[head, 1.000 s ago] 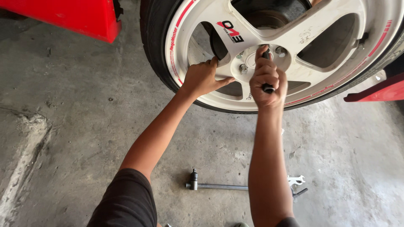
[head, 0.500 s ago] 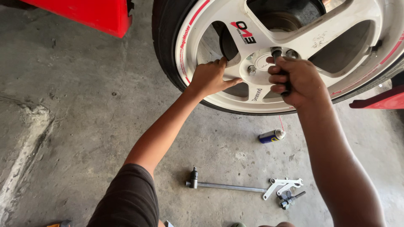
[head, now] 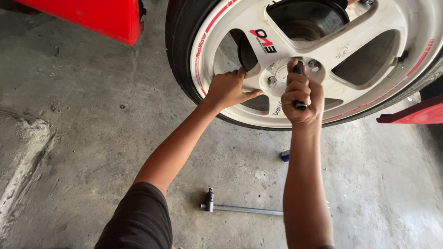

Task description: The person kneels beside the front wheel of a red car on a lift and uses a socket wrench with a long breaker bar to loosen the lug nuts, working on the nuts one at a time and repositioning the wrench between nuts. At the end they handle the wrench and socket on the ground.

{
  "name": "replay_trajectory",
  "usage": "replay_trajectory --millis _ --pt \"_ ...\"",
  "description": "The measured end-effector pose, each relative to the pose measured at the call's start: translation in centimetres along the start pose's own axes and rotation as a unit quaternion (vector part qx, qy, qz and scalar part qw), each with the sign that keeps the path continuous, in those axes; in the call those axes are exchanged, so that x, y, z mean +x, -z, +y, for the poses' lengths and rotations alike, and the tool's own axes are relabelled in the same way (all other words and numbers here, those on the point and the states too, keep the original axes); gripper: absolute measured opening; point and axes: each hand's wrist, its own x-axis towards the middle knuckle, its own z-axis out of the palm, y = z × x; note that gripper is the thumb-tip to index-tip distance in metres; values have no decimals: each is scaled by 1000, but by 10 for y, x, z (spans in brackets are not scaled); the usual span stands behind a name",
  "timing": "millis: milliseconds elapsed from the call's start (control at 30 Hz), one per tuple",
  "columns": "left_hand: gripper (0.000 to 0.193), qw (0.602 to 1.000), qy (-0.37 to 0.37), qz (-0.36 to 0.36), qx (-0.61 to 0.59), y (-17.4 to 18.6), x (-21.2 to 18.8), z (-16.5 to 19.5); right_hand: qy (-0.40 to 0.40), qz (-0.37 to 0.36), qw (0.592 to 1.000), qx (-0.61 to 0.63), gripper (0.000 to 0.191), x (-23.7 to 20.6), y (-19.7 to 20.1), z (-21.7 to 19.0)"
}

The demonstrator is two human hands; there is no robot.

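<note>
A white alloy wheel [head: 369,50] with a red rim stripe and a black tyre stands upright on a red car. My left hand [head: 228,87] grips the edge of a lower-left spoke. My right hand [head: 302,97] is wrapped around a short black tool [head: 299,69] whose tip meets the hub by the lug holes. A lug nut [head: 272,80] shows on the hub between my hands.
A long metal wrench bar [head: 240,208] with a socket end lies on the concrete floor below my arms. A small blue-and-silver object [head: 285,156] sits on the floor under the tyre. Red bodywork [head: 92,16] hangs at top left and at the right edge [head: 410,115].
My right hand with the black tool has turned back from the right to point straight at the hub. My right forearm now hides the tools lying at the bar's right end. The left hand stays on the spoke.
</note>
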Motion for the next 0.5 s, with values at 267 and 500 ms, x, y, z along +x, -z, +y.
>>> replay_trajectory --millis 267,500 --pt "76 1000 1 -7 4 4 -1 0 99 187 939 -270 24 -6 -37 10" --pt "78 1000 -1 -21 2 4 0 1 120 291 217 -924 31 -19 -50 52"
